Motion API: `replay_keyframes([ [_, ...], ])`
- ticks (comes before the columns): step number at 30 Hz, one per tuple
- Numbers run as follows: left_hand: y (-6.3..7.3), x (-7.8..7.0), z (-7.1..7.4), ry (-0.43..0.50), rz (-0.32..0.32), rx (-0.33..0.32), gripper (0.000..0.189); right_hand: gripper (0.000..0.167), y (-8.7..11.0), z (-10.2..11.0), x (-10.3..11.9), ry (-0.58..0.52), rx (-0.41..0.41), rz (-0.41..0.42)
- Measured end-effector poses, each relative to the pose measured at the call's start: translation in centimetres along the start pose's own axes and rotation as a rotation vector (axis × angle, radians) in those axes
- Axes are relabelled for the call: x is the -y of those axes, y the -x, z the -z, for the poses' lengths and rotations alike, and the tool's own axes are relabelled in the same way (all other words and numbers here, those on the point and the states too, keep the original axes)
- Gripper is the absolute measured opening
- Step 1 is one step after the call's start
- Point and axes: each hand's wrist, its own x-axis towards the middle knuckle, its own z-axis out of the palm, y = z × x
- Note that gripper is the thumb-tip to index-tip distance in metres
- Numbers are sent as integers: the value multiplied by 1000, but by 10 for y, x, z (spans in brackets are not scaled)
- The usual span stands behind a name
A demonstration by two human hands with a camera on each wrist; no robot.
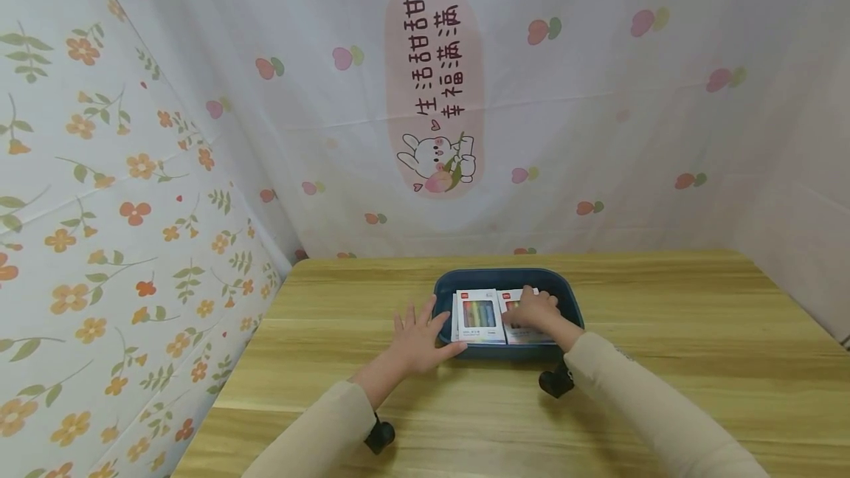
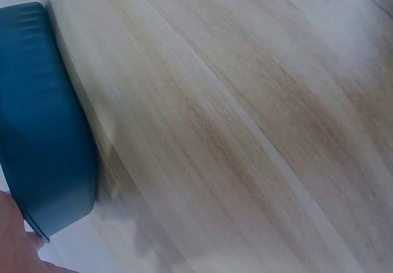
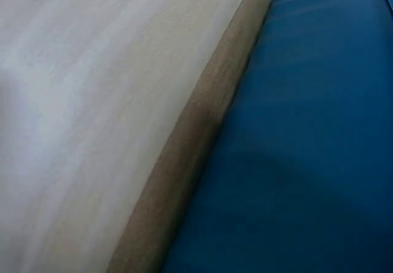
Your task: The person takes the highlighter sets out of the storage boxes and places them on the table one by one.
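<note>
A dark blue bin on the table holds white boxes whose front windows show a row of coloured sticks. The left box lies face up, with another white edge showing beneath it. My right hand reaches into the bin and lies over the right box, fingers bent; the fingertips' hold on it is hidden. My left hand is at the bin's left side, fingers spread, thumb near the front rim. In the left wrist view, part of that hand shows beside the bin's rim. The right wrist view shows only the bin's outer wall and tabletop.
The wood-grain table extends on both sides of the bin. Behind it hangs a white curtain with a rabbit print, and a floral cloth hangs at left. A black wrist camera mount sits below the right wrist.
</note>
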Motion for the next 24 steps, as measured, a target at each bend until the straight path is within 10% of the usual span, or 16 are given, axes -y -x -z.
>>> replay_keyframes([
  [24, 1, 0, 0, 35, -9, -2, 78, 90, -6, 14, -10, 21, -11, 49],
])
